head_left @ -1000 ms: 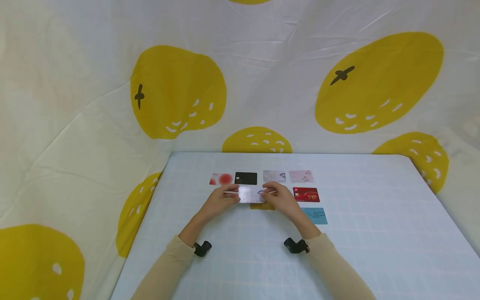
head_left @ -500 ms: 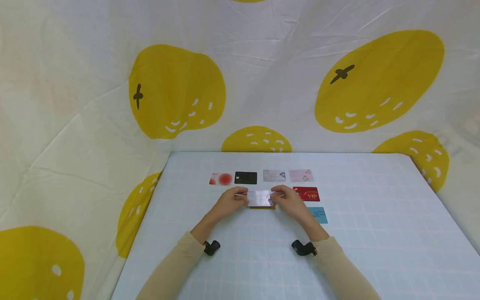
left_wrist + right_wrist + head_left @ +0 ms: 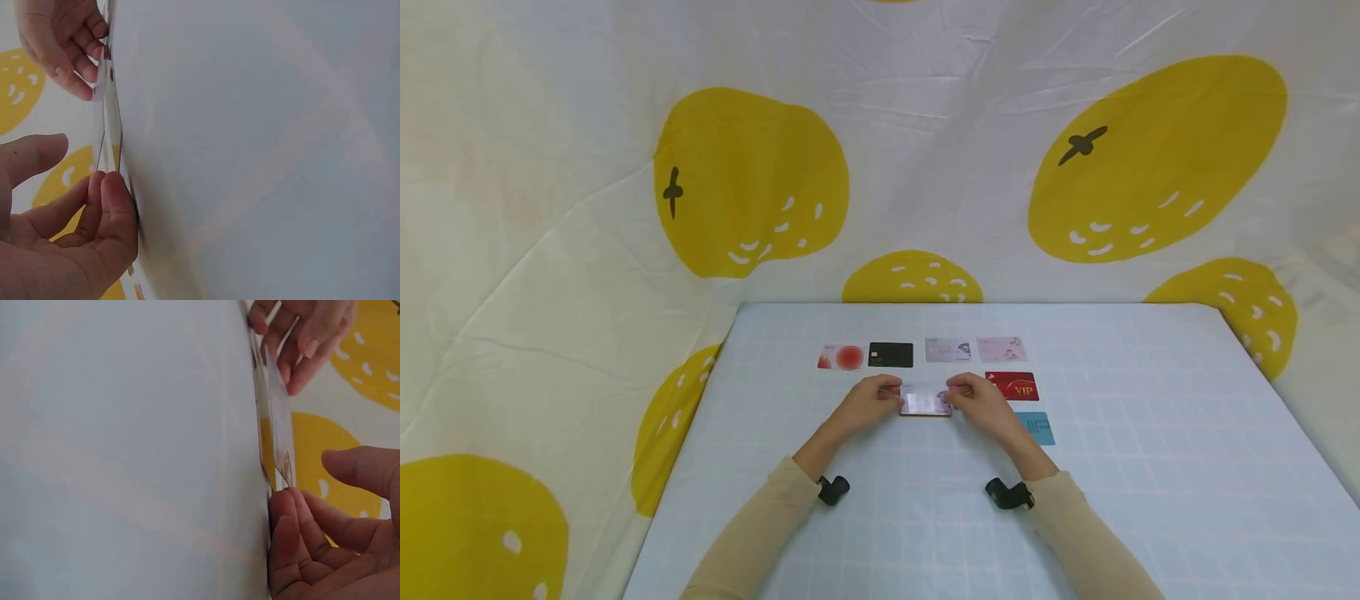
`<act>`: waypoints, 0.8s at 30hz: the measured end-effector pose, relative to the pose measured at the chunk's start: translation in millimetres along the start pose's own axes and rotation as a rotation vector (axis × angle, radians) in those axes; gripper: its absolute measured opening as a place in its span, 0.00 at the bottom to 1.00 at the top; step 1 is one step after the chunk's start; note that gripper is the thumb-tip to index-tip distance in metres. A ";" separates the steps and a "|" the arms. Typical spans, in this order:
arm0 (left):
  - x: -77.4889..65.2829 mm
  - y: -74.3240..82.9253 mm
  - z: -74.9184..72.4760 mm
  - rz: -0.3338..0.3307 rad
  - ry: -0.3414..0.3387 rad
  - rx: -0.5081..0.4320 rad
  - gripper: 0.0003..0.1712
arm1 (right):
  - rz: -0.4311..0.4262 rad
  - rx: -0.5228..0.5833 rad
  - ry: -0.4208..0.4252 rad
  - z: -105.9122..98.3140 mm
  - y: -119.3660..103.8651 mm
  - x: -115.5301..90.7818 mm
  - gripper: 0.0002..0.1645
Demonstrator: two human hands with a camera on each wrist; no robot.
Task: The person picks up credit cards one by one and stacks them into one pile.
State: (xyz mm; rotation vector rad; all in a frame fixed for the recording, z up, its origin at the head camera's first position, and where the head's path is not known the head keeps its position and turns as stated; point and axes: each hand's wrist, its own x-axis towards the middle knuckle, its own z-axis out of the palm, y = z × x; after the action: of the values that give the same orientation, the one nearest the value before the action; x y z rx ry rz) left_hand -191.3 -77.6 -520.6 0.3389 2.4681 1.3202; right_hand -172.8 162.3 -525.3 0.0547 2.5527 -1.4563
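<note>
A pale silvery card (image 3: 923, 400) is held between my two hands at mid-table in the head view. My left hand (image 3: 863, 407) holds its left end with the fingertips, and my right hand (image 3: 987, 407) holds its right end. Just beneath lies a gold card (image 3: 927, 416), mostly hidden, with a thin strip showing along the near edge. In the right wrist view the silvery card (image 3: 282, 425) stands slightly off the gold card (image 3: 267, 447), tilted. One digit of each hand stays raised away from the card in the wrist views.
A back row holds a red-and-white card (image 3: 841, 357), a black card (image 3: 891, 355), a grey-white card (image 3: 947, 350) and a pink card (image 3: 1001, 349). A red VIP card (image 3: 1018, 387) and a teal card (image 3: 1040, 428), partly covered by my right hand, lie at right.
Both hands have carried the silvery card rightward and slightly nearer, then down over the gold card. It now covers nearly all of that card.
</note>
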 end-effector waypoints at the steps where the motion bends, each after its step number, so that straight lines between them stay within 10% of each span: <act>1: 0.8 -0.7 0.4 -0.002 0.001 0.007 0.20 | -0.001 -0.008 0.000 0.3 0.0 0.4 0.19; 24: 6.9 -2.0 2.6 -0.057 -0.008 0.053 0.21 | -0.017 -0.075 0.004 3.2 4.2 3.9 0.18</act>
State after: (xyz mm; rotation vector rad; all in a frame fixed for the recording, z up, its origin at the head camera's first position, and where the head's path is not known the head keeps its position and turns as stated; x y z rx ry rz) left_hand -196.7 -74.3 -524.8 0.2833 2.4904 1.2296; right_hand -175.6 161.5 -531.2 0.0249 2.6151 -1.3658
